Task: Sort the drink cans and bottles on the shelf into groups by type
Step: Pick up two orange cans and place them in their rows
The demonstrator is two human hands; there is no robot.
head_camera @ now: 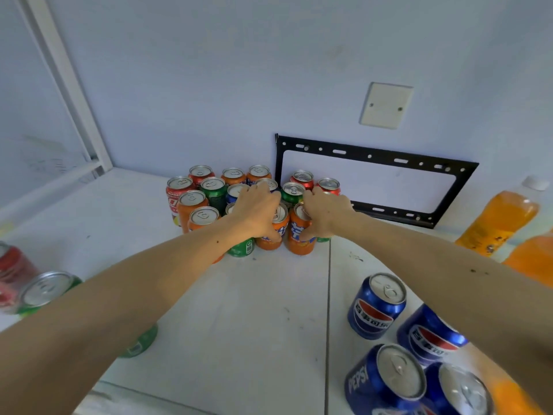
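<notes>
While outstretched, each hand (257, 209) (324, 212) round one orange can (273, 230) (299, 235).

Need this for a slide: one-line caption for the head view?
Left hand and right hand each grip an orange can in the mixed cluster; blue cans grouped nearby.

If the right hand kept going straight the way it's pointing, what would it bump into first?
Probably the red can just beyond the right hand, which already grips an orange can. Depth is hard to judge here.
</notes>
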